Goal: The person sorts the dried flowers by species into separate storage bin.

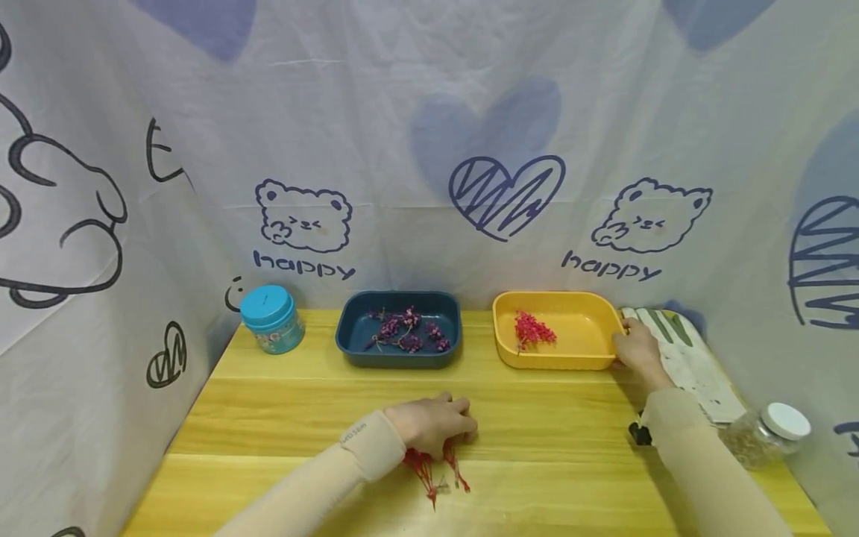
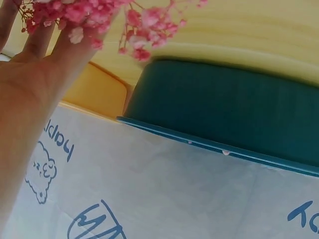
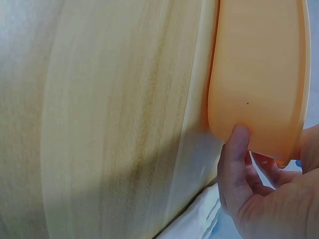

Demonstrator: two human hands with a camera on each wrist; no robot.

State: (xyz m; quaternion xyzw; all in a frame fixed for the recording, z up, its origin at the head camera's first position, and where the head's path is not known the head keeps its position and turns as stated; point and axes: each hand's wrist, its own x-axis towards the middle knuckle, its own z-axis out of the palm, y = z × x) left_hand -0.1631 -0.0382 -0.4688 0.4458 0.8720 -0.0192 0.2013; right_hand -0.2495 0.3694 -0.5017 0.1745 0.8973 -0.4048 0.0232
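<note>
In the head view my left hand (image 1: 432, 425) is low over the front middle of the table, fingers bent down around sprigs of pink dried flowers (image 2: 144, 27). Their thin red stems (image 1: 423, 473) stick out below the hand towards me; the fingertips are hidden behind the blossoms in the left wrist view. My right hand (image 1: 637, 349) grips the right end of a yellow tray (image 1: 557, 361), a fingertip against its outer wall in the right wrist view. Inside that tray lies a pink flower sprig (image 1: 533, 330). A dark blue tray (image 1: 397, 360) holds several purple flower sprigs (image 1: 411, 342).
A jar with a blue lid (image 1: 271, 317) stands at the back left. Right of the yellow tray lies a white patterned cloth-like item (image 1: 698, 365), and a clear jar with a white lid (image 1: 765, 436) stands near the right edge. A printed curtain (image 1: 403, 224) hangs behind the trays.
</note>
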